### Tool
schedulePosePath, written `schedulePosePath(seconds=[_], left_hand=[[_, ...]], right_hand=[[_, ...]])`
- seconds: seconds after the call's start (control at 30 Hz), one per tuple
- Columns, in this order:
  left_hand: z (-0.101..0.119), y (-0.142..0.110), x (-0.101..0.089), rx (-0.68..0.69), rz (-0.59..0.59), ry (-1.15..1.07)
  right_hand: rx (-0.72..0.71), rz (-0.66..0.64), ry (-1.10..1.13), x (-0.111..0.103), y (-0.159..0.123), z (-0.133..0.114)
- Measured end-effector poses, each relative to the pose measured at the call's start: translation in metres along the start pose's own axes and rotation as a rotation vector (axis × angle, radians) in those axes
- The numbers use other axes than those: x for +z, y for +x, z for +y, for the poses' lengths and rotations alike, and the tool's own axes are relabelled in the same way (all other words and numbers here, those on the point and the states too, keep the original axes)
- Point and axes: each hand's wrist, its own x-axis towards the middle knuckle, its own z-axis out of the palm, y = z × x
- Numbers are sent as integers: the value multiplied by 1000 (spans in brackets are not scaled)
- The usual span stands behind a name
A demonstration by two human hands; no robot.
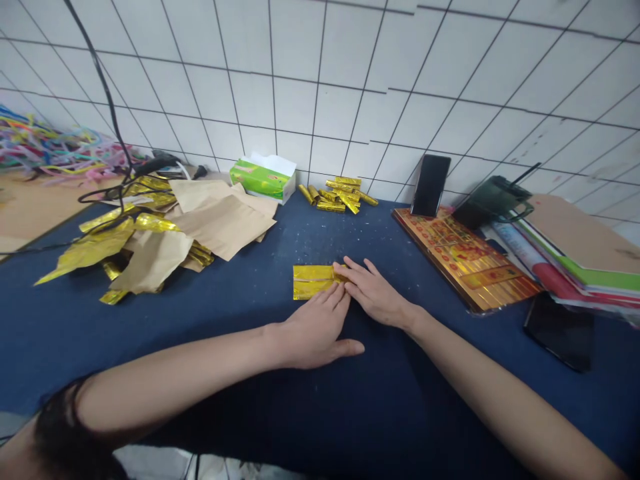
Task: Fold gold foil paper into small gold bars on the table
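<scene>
A small folded piece of gold foil paper (311,283) lies flat on the dark blue tabletop (240,293). My left hand (320,330) rests over its near edge, fingers stretched out and thumb pointing right. From the right, my right hand (373,290) reaches in with its fingers extended over the paper's right end. The fingertips of both hands meet there and cover that end. Behind the paper, a pile of rolled gold foil pieces (336,195) lies near the wall.
At left are brown paper sheets (220,217) and crumpled gold foil (95,247), crossed by a black cable (107,87). A green tissue pack (263,179) stands by the tiled wall. At right are a phone (430,185), a printed gold packet (465,257) and stacked folders (585,247).
</scene>
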Motion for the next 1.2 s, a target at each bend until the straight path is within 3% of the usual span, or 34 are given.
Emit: schedulePosePath(seconds=[0.33,0.53,0.67,0.83,1.03,1.2], left_hand=[[-5,2,-5,84,86,118],[-29,8,-18,-7,156,158],[-44,8,-17,11,47,189],[-46,6,-18,43,-19,194],[-47,5,-18,71,-18,214],[-39,4,-11,12,37,235]], right_hand=[[-25,-56,2,-3,1,10],[1,-73,-4,-1,0,11],[-14,-124,18,-5,-1,12],[-35,-157,54,-8,-3,14],[-29,-129,65,-9,-4,11],[-36,-79,21,-13,-3,8]])
